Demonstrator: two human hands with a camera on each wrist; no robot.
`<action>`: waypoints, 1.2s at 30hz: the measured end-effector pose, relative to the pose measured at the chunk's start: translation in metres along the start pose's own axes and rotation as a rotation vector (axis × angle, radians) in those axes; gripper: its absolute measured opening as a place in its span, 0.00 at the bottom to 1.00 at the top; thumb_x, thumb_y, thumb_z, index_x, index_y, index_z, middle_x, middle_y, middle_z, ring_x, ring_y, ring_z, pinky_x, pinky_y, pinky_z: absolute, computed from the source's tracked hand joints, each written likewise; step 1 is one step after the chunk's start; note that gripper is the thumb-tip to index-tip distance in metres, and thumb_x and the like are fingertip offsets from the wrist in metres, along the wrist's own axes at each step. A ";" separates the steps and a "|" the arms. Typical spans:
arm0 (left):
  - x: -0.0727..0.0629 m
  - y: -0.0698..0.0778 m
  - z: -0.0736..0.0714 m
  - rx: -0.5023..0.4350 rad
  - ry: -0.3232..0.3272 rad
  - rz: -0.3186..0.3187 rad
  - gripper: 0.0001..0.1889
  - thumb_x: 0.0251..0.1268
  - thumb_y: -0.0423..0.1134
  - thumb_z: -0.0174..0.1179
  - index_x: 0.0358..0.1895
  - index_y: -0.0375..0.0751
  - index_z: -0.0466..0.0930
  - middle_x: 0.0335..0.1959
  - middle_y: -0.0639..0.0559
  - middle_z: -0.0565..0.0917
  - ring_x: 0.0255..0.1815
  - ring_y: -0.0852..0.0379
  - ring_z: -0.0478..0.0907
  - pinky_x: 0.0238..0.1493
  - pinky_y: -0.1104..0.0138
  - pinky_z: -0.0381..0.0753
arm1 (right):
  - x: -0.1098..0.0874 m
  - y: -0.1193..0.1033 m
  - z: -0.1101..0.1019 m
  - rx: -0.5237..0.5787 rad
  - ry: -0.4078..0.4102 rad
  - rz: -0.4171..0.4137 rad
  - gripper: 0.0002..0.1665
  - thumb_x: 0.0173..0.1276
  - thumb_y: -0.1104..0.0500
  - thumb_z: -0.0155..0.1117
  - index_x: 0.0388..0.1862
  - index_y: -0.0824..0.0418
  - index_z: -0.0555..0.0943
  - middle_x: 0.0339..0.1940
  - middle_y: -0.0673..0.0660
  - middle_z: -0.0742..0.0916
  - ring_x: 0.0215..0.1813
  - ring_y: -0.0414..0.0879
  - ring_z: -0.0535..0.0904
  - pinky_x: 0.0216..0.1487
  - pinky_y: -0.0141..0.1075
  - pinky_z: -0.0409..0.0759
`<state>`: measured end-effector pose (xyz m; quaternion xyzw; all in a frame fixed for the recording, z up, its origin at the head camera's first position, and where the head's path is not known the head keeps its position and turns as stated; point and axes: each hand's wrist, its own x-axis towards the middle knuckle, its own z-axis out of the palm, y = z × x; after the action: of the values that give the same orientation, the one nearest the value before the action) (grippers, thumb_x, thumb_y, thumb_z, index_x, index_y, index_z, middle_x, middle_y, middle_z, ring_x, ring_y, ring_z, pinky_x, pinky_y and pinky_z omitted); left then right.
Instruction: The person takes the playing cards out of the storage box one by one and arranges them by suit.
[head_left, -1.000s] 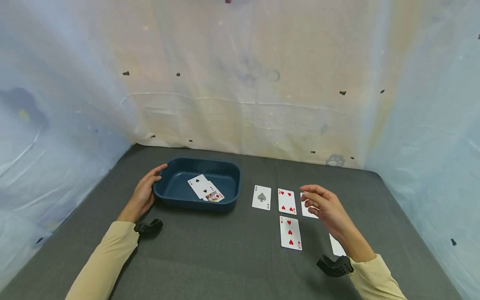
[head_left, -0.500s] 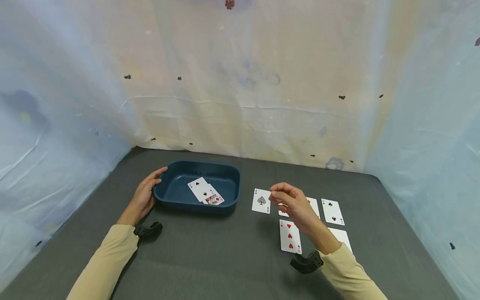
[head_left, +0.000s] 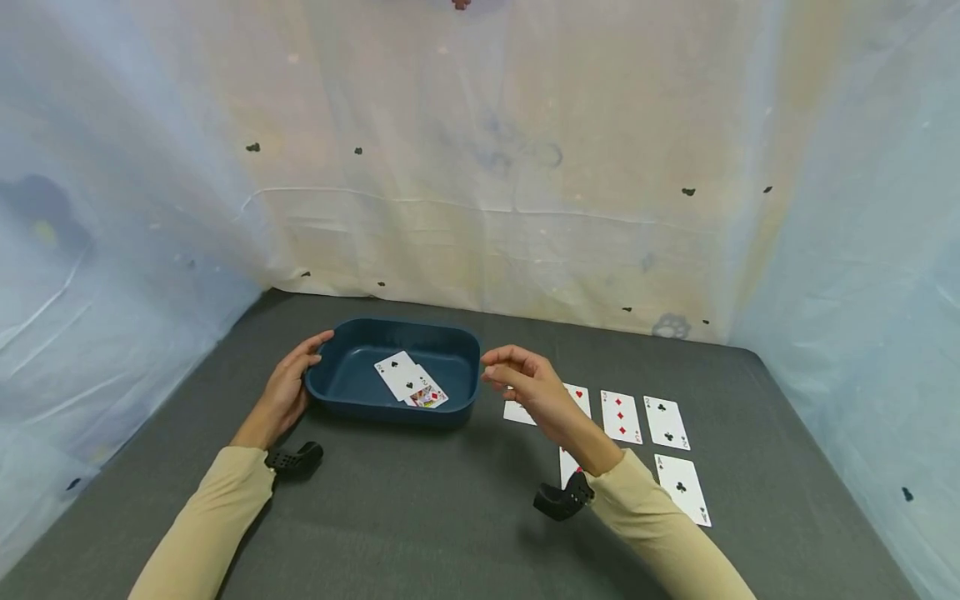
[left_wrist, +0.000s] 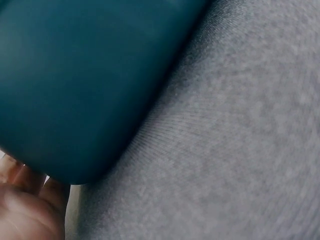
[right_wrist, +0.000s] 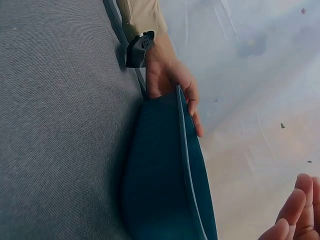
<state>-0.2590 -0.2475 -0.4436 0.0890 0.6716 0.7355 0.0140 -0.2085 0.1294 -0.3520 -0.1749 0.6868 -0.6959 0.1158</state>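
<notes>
My left hand (head_left: 288, 387) grips the left end of a dark blue rectangular tray (head_left: 390, 408), its fingertips at the rim. The tray holds a two of spades (head_left: 395, 373) overlapping a face card (head_left: 429, 396). My right hand (head_left: 528, 387) hovers by the tray's right end, fingers loosely curled, with no card visible between them. Beneath this hand lie an ace of spades (head_left: 519, 413) and a three of hearts (head_left: 567, 468), both partly hidden. Near its wrist is another hearts card (head_left: 578, 397). In the right wrist view its fingertips (right_wrist: 295, 202) appear at the lower right.
Further right on the grey cloth-covered table (head_left: 420, 525) lie a diamonds card (head_left: 621, 417), a two of clubs (head_left: 666, 422) and another clubs card (head_left: 682, 490), all face up. A pale patterned curtain (head_left: 480, 183) closes off the back and sides.
My right hand has moved left, from above the cards on the right to the tray's right end. More of the right-hand cards now shows. My left hand and the tray have stayed put.
</notes>
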 end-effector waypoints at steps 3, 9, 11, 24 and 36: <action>0.001 0.001 0.000 -0.006 0.002 -0.003 0.24 0.81 0.35 0.35 0.76 0.37 0.54 0.79 0.43 0.36 0.76 0.53 0.30 0.67 0.65 0.51 | 0.007 0.001 0.007 -0.003 -0.029 0.000 0.14 0.72 0.58 0.59 0.51 0.64 0.78 0.42 0.56 0.84 0.43 0.47 0.77 0.42 0.36 0.71; 0.001 0.001 0.000 -0.046 0.001 -0.005 0.24 0.80 0.33 0.34 0.76 0.36 0.53 0.79 0.43 0.35 0.76 0.51 0.34 0.59 0.69 0.62 | 0.022 0.003 0.015 -0.017 -0.099 0.003 0.15 0.70 0.59 0.60 0.53 0.62 0.79 0.44 0.55 0.83 0.45 0.48 0.75 0.43 0.38 0.72; 0.001 0.001 0.000 -0.045 0.000 -0.005 0.24 0.80 0.34 0.34 0.76 0.36 0.53 0.78 0.43 0.35 0.76 0.50 0.35 0.56 0.71 0.65 | 0.028 0.004 0.017 -0.036 -0.116 -0.005 0.16 0.70 0.59 0.60 0.54 0.62 0.78 0.46 0.55 0.82 0.46 0.49 0.74 0.45 0.40 0.71; -0.001 0.001 0.000 -0.034 -0.016 -0.007 0.25 0.80 0.34 0.34 0.76 0.38 0.53 0.79 0.45 0.36 0.76 0.49 0.35 0.55 0.72 0.64 | 0.069 0.017 0.044 -0.161 -0.114 0.002 0.19 0.71 0.59 0.62 0.59 0.63 0.77 0.53 0.59 0.82 0.55 0.49 0.77 0.56 0.48 0.71; 0.001 0.003 0.001 -0.069 -0.024 -0.019 0.25 0.81 0.35 0.33 0.77 0.39 0.52 0.79 0.46 0.35 0.73 0.46 0.45 0.50 0.72 0.71 | 0.098 0.033 0.062 -0.218 -0.013 0.068 0.18 0.66 0.60 0.67 0.54 0.62 0.80 0.40 0.53 0.84 0.48 0.50 0.77 0.55 0.52 0.71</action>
<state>-0.2592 -0.2468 -0.4406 0.0910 0.6464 0.7569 0.0322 -0.2759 0.0326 -0.3772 -0.1675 0.7632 -0.6116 0.1240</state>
